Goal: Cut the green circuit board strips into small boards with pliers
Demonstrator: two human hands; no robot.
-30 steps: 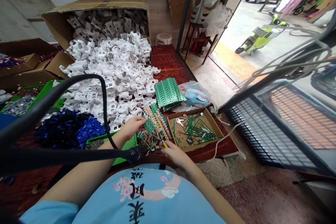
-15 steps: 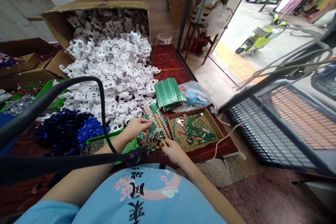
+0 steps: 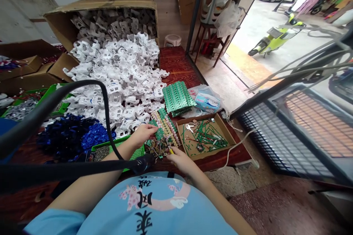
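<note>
My left hand (image 3: 143, 134) is closed, its thumb and fingertips pinching a small green circuit board (image 3: 159, 134). Opposite it, my right hand (image 3: 179, 159) is wrapped round a slim tool with a yellow handle (image 3: 171, 151); the tool's kind is too small to make out. Its tip points toward the heap of wired boards (image 3: 157, 149) below both hands. Strips of tan and green circuit boards (image 3: 167, 126) with thin wires lie just beyond my fingers. A stack of green board panels (image 3: 178, 97) sits further back.
A shallow cardboard tray (image 3: 231, 137) holding green strips and wires is on the right. White plastic shells (image 3: 116, 77) spill from a large carton (image 3: 99, 4). Blue parts (image 3: 95, 134) and a green basket (image 3: 139, 152) lie left. A black arm (image 3: 106, 110) crosses in front.
My left hand has shifted slightly left, and the green board at its fingertips shows more plainly. My right hand and the yellow-handled tool have moved a little left and down.
</note>
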